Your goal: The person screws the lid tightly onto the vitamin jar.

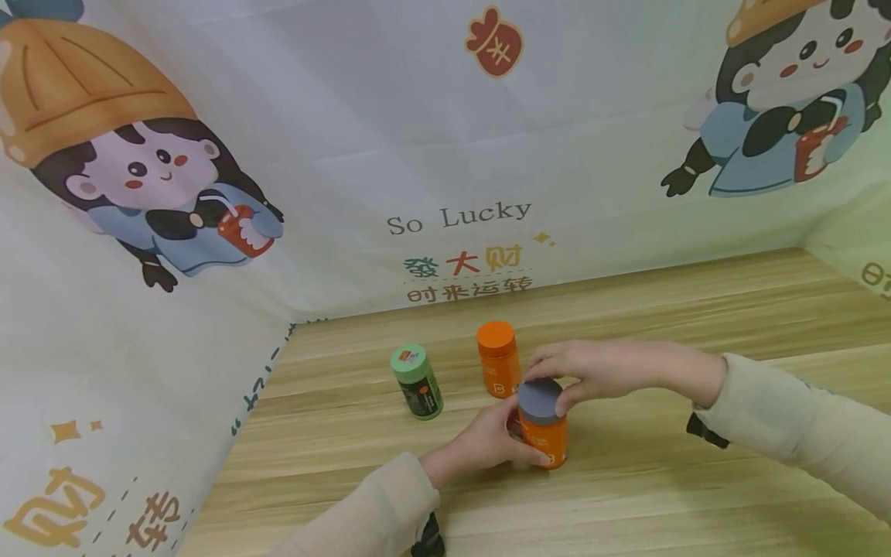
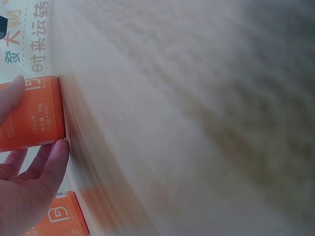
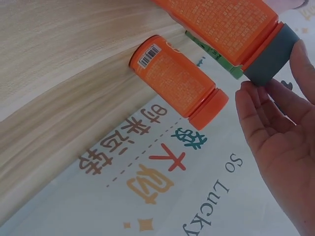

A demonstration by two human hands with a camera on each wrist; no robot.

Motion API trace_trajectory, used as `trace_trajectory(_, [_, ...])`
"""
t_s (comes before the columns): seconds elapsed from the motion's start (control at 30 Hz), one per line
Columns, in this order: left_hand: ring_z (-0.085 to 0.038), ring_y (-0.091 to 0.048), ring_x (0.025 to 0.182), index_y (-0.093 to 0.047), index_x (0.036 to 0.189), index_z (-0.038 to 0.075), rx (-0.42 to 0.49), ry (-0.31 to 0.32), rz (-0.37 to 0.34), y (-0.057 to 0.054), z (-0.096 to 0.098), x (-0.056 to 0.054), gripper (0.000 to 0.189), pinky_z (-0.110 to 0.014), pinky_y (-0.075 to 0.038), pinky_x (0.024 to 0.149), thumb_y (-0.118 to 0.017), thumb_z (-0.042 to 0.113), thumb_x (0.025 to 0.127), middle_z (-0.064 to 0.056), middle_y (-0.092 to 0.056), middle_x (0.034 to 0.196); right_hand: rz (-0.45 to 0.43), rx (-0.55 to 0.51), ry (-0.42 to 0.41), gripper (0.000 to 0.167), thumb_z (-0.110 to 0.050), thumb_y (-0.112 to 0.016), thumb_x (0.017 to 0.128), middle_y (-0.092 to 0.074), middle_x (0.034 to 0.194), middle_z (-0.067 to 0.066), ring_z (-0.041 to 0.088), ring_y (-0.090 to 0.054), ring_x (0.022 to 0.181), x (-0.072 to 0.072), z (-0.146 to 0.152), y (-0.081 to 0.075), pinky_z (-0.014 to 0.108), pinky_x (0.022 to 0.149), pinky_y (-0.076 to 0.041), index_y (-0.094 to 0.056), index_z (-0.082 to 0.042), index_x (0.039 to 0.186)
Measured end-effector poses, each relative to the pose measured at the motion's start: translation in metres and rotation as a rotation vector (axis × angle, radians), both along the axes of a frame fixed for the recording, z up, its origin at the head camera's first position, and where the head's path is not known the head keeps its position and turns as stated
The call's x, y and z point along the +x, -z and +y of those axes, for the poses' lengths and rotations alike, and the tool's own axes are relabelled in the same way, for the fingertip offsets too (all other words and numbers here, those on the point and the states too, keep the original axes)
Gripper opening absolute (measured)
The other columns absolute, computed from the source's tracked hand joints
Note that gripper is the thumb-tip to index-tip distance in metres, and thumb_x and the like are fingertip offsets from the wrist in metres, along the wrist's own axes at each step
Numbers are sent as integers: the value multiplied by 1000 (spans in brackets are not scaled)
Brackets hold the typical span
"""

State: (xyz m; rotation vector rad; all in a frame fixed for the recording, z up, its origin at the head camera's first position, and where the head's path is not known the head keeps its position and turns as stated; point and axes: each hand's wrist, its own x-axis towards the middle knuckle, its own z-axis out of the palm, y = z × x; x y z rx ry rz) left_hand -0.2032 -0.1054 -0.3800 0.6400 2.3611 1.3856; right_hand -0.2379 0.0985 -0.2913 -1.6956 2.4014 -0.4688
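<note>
Grey-capped orange bottle upright between both hands: left hand gripping body, right hand pinching cap.

I have both arms reaching in over the table in cream sleeves. My left hand comes from below, fingers and thumb curled round the body of the grey-capped orange bottle. My right hand comes from the right, wrist nearly level, fingertips and thumb set on the grey cap, palm arched above it.
</note>
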Motion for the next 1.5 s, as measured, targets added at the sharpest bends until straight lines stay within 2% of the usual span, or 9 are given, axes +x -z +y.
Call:
trace_trajectory(0.3, [-5,-55,88,-51,124,11,-2,-4,-11,0,0,0,58,-22,-46,79,-76,6,72,-2,-61,113,5,-19,80,42,-38,-64,82,-50,96,-4,7,-50,87,3,-3,4,25,77,-46,-60,-6,109])
trace_trajectory(0.7, [-4,-56,88,-51,124,12,5,-1,-9,-1,0,1,57,-22,-47,79,-76,6,72,-2,-62,112,98,65,317,49,-57,-63,76,-45,78,-3,7,-40,66,10,-12,9,20,56,-34,-51,-11,89])
trace_trajectory(0.83, [-4,-56,87,-52,123,12,-5,-4,-6,-1,0,0,57,-22,-47,78,-77,6,72,-2,-62,112,158,78,352,53,-62,-61,74,-46,79,-4,9,-41,66,12,-12,9,21,54,-35,-50,-12,90])
trace_trajectory(0.93, [-4,-56,86,-52,123,11,-12,-7,-6,-1,0,0,57,-21,-47,77,-77,6,72,-2,-62,111,141,74,354,63,-66,-59,73,-55,95,1,13,-50,79,13,-10,6,28,64,-45,-53,-9,101])
trace_trajectory(1.03, [-5,-56,85,-52,122,10,-13,-7,-6,0,0,-1,57,-20,-47,76,-77,5,71,-2,-63,109,54,28,280,72,-60,-60,77,-54,117,9,22,-52,102,11,-5,2,39,84,-46,-49,-4,120])
trace_trajectory(1.13, [-5,-56,85,-53,122,10,-14,-4,-5,1,0,-1,56,-20,-46,77,-77,6,72,-2,-62,109,-26,-9,131,63,-39,-63,84,-46,132,13,28,-44,120,7,1,-3,44,98,-38,-44,-2,130])
trace_trajectory(1.23, [-5,-56,85,-52,122,10,-22,-3,0,1,0,-2,56,-21,-46,77,-77,7,72,-2,-62,109,-59,-1,-4,52,-10,-61,86,-38,141,14,30,-38,127,4,7,-5,44,101,-35,-42,-3,134])
trace_trajectory(1.3, [-5,-56,86,-52,123,11,-26,1,3,1,-1,-2,57,-21,-46,78,-77,8,72,-2,-62,110,-54,25,-46,51,2,-57,86,-35,143,14,31,-36,129,3,8,-6,44,101,-36,-44,-6,134])
trace_trajectory(1.5, [-5,-56,88,-50,126,13,-27,10,7,1,-1,-1,60,-23,-46,80,-77,9,73,-1,-61,113,-11,34,-100,44,3,-57,86,-44,138,15,30,-44,124,2,7,-4,40,98,-41,-52,-6,129])
